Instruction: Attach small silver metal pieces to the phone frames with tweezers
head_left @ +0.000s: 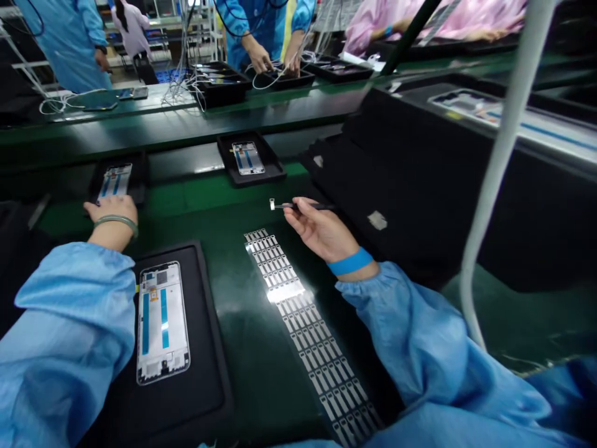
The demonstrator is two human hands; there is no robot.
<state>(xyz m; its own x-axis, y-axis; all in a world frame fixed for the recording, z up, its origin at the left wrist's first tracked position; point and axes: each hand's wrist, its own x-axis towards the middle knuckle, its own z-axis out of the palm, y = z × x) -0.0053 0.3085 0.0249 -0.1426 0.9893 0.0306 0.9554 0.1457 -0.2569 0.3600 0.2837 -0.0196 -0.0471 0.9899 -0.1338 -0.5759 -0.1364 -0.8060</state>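
My left hand (113, 216) grips the near edge of a black tray (141, 180) at the far left; a phone frame (115, 182) with blue strips lies in it. My right hand (321, 229) is closed around dark tweezers (298, 206), pointing left. At their tip is a small silvery piece (272, 204), held above the green bench. Below lies a long clear sheet (311, 333) with rows of small silvery pieces. Between my forearms, a second phone frame (178, 330) with two blue strips rests on a larger black tray (208, 361).
Another black tray (275, 174) with a phone frame (248, 158) stands on the far side. Black sheeting (420, 180) covers the right, behind a pale upright pole (494, 174). Across the line, a co-worker's hands (259, 56) work among white cables (186, 87).
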